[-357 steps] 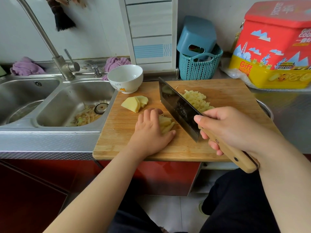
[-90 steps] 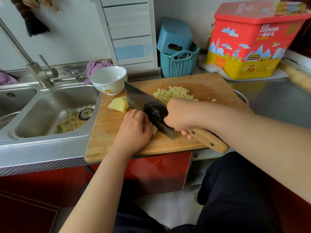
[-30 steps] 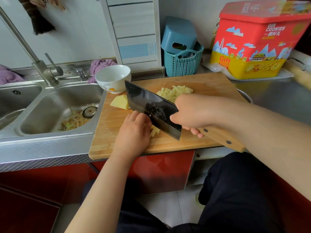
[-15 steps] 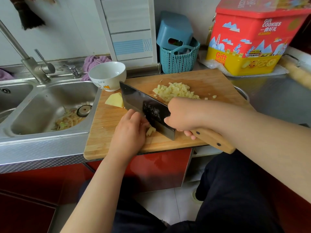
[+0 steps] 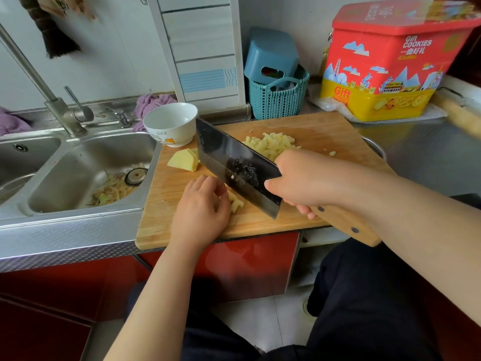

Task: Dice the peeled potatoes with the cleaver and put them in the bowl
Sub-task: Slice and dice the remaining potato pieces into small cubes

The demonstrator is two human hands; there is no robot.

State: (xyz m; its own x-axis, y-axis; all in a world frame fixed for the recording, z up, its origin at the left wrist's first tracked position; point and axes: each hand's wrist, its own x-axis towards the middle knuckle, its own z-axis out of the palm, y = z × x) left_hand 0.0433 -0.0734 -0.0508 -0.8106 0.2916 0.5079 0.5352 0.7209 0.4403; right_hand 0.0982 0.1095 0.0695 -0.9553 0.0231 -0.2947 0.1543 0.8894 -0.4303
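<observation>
— While my right hand (image 5: 299,181) is wrapped round the wooden handle of the cleaver (image 5: 234,165), what do you make of the blade?

— It slants across the cutting board (image 5: 166,204), tip towards the white bowl (image 5: 170,123), heel near your knuckles. Bits of potato cling to its dark face. And your left hand (image 5: 200,209)?

— My left hand lies on the board just left of the blade, fingers curled over a few potato strips (image 5: 236,203) and pinning them down. Some pale ends poke out between my fingertips and the cutting edge.

— Where is the rest of the potato?

— A heap of diced potato (image 5: 270,144) sits on the far side of the blade, towards the back of the board. A few uncut potato slices (image 5: 184,159) lie stacked just in front of the bowl, which stands at the board's far left corner. I cannot see anything in the bowl.

— And round about?

— Peelings (image 5: 112,191) lie in the steel sink (image 5: 78,162) to my left. Behind the board stand a teal basket (image 5: 278,100) and a red and yellow cookie tin (image 5: 385,63) on the table (image 5: 429,152).
</observation>
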